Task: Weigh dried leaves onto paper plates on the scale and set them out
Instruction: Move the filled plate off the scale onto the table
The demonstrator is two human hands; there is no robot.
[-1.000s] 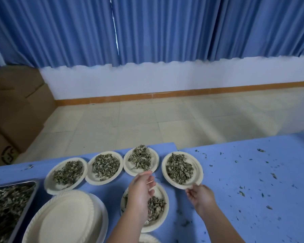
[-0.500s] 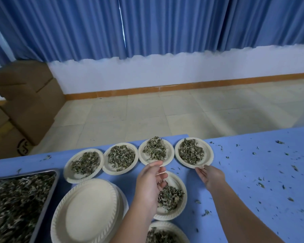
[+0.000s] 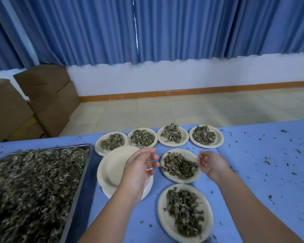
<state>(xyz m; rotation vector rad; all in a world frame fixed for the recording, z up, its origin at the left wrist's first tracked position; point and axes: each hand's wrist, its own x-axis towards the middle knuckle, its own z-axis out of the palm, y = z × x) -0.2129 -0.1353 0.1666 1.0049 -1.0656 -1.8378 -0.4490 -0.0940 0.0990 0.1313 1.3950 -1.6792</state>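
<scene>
Several paper plates heaped with dried leaves stand in a row along the far edge of the blue table (image 3: 253, 172); the rightmost filled plate (image 3: 218, 143) ends that row. In front of it lies another filled plate (image 3: 170, 176), with my left hand (image 3: 140, 165) hovering just left of it and my right hand (image 3: 211, 163) just right of it, both with relaxed fingers and holding nothing. A nearer filled plate (image 3: 165, 220) sits below. A stack of empty plates (image 3: 111, 171) lies under my left hand. No scale is visible.
A metal tray (image 3: 77, 186) full of dried leaves fills the left side. Leaf crumbs are scattered over the table's right half. Cardboard boxes (image 3: 47, 95) stand on the tiled floor beyond the table, under blue curtains.
My right hand has let go of the rightmost plate in the far row and drawn back. Both hands now flank the middle plate. The camera has tilted down and left, showing more tray.
</scene>
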